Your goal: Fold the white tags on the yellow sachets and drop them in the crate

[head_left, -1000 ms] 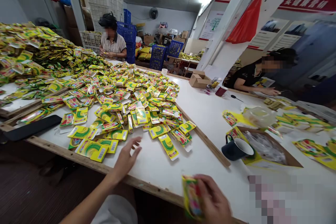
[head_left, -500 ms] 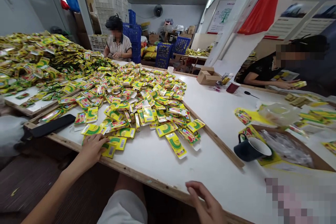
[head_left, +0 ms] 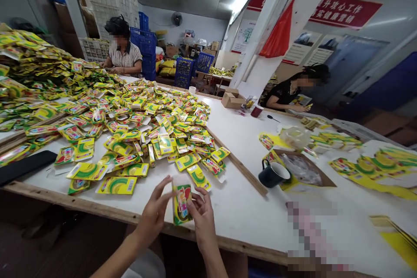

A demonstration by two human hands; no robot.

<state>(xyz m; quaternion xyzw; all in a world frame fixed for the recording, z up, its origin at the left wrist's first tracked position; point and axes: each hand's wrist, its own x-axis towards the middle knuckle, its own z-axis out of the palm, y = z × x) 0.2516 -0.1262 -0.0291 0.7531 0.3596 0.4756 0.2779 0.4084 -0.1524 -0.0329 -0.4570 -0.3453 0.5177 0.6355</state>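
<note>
A flat black object lies at the left of the white table; a heap of yellow packets spreads behind, edged on the right by a wooden strip, with a dark mug beyond it. Over the near table edge, left hand and right hand both grip one upright packet, yellow-green with a red picture

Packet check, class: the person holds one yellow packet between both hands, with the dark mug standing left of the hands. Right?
Not quite. The head view shows the dark mug standing right of the hands. The rest holds: left hand and right hand hold one yellow packet between them.
</note>
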